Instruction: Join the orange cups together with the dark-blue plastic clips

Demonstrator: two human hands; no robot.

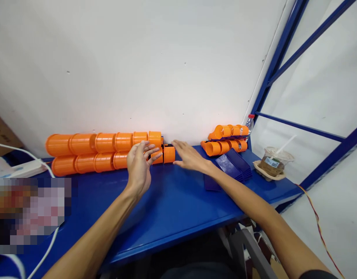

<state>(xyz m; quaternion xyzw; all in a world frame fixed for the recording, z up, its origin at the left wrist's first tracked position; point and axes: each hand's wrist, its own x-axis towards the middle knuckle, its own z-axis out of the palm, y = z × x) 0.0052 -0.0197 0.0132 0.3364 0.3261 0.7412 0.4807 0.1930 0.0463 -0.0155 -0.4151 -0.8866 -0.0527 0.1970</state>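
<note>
Grip: left hand [139,167] and right hand [191,155] are unclosed, holding nothing, near the right end of the two-tiered orange cups [105,143]; light, even palm pressure should keep tiers aligned.

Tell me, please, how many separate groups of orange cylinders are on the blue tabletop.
2: a long group behind the left hand, which hides part of it, and a shorter group farther right, behind the dark blue panels. No others show.
</note>
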